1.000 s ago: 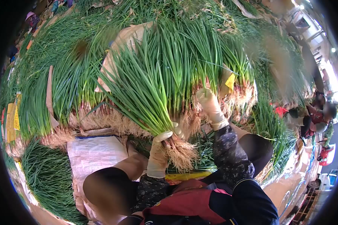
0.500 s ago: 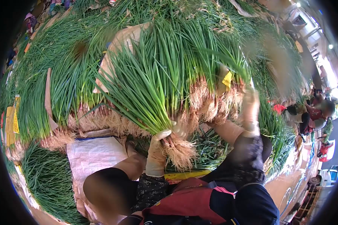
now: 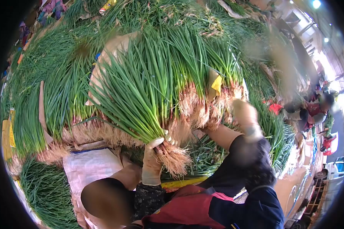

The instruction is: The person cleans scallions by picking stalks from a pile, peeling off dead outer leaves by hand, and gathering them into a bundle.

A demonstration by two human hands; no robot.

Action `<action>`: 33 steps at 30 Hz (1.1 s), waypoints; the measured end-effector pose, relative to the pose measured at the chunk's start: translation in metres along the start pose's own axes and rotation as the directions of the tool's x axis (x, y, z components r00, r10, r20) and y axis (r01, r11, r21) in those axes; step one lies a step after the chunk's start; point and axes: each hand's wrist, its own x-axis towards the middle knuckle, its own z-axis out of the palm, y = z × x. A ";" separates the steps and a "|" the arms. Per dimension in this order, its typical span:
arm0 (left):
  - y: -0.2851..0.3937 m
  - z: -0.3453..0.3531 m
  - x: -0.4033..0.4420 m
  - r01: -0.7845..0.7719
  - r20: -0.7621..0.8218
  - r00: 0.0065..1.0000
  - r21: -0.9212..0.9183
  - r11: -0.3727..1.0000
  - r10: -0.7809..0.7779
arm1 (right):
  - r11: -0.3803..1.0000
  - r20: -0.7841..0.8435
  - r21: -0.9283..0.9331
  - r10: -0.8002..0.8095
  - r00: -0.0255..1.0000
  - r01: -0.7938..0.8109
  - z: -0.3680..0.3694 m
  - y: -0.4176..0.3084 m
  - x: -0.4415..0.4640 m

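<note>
My left hand (image 3: pixel 153 162), in a pale glove stained brown, is closed round a bunch of green onions (image 3: pixel 147 118) just above the roots. The long leaves fan up and to the left, and the tangled roots (image 3: pixel 175 158) hang out on the right of the fist. My right hand (image 3: pixel 246 117), also gloved, is raised at the right, apart from the bunch and near the roots of the standing onions (image 3: pixel 189 100). Motion smears its fingers, so I cannot make out whether anything is in them.
Rows of green onions (image 3: pixel 80 89) stand packed ahead, with brown sheets and a yellow tag (image 3: pixel 216 84) among them. A pale woven sack (image 3: pixel 91 168) lies at left, beside more greens (image 3: pixel 42 191). Another person (image 3: pixel 313 108) sits at far right, near a red vehicle (image 3: pixel 328 144).
My right hand has come down slightly and towards the left, and the blurred green leaf above it no longer shows. The left hand keeps its hold on the bunch. The view has shifted a little.
</note>
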 end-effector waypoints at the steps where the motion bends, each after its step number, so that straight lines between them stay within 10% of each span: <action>1: 0.001 0.012 -0.004 -0.024 -0.020 1.000 0.001 1.000 0.024 | 1.000 0.132 0.024 0.004 0.991 -0.008 0.016 -0.044 0.023; 7: 0.005 0.028 -0.003 -0.044 0.090 0.995 0.038 0.998 0.040 | 0.981 0.011 0.181 0.062 0.998 -0.063 0.103 -0.096 0.083; 8: 0.005 0.029 -0.006 -0.049 -0.048 0.997 0.132 0.990 0.056 | 0.881 0.302 0.384 0.164 0.939 -0.277 0.059 -0.121 0.065; 11: 0.006 0.013 -0.004 0.091 -0.174 0.984 0.381 0.920 -0.025 | 0.421 0.434 0.836 -0.117 0.893 -0.351 0.094 -0.127 0.021; 14: -0.008 0.021 0.000 0.007 -0.133 0.989 0.477 0.879 0.064 | 0.004 0.536 0.828 -0.293 0.791 -0.560 0.146 -0.141 -0.016; 15: -0.008 0.015 0.005 -0.029 -0.077 0.993 0.537 0.843 0.084 | 0.594 0.544 0.746 -0.284 0.789 -0.301 0.082 -0.175 -0.022; 17: -0.004 0.013 0.008 -0.025 -0.046 0.997 0.534 0.845 0.059 | 0.657 0.361 0.740 -0.206 0.910 -0.145 0.105 -0.168 -0.028; 27: 0.004 0.062 -0.025 -0.047 -0.063 0.996 0.217 0.975 0.062 | 0.061 0.574 0.809 -0.289 0.766 -0.584 0.103 -0.194 -0.033; 30: -0.007 0.012 -0.006 -0.010 -0.119 0.992 0.311 0.950 0.049 | 0.628 0.196 0.766 -0.433 0.880 0.139 0.130 -0.177 -0.035; 32: -0.009 0.025 -0.011 -0.017 -0.090 0.995 0.203 0.979 0.036 | 0.852 0.193 0.080 -0.522 0.831 0.517 0.107 -0.185 -0.039; 33: -0.010 0.032 -0.013 -0.018 -0.075 0.997 0.148 0.989 0.029 | 0.903 0.214 0.175 -0.425 0.879 0.394 0.105 -0.188 -0.037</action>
